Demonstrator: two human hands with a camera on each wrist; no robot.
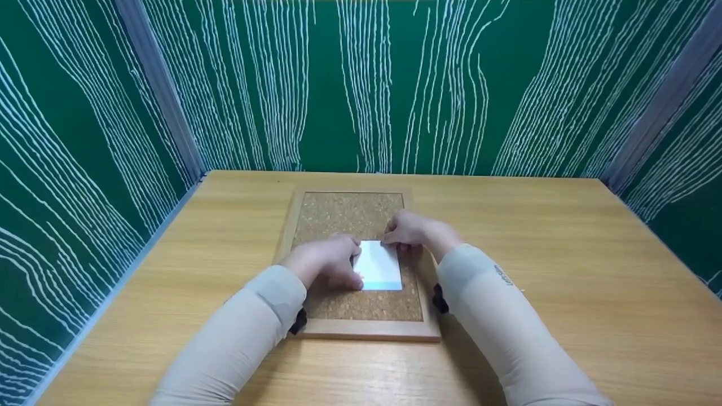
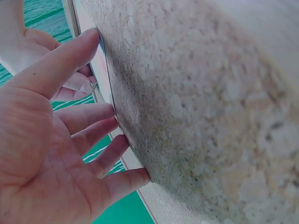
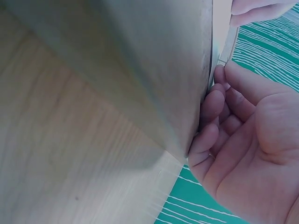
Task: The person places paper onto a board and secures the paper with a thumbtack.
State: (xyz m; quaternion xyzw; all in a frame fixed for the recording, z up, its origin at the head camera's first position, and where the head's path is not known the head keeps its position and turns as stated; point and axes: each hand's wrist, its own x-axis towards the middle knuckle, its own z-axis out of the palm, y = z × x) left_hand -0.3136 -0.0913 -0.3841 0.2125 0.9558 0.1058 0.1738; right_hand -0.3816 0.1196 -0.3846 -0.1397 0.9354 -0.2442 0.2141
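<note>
A white sheet of paper [image 1: 377, 265] with a pale blue band along its near edge lies on a framed cork board [image 1: 352, 217]. My left hand [image 1: 333, 256] presses the paper's left side; in the left wrist view, the thumb and fairly straight, spread fingers [image 2: 93, 114] touch the paper's edge and the cork. At the paper's far right corner, my right hand [image 1: 407, 230] pinches a small, thin metal pin [image 2: 94, 86] between thumb and forefinger. The right hand's other fingers curl against the board in the right wrist view. Most of the pin is hidden by the fingertips.
The board's pale wooden frame [image 1: 366, 330] surrounds the cork and rests on a wooden table [image 1: 541, 254]. Green panels with white wavy lines [image 1: 519, 73] stand behind the table and at both sides. Dark wrist devices [image 1: 440, 299] sit under the sleeves.
</note>
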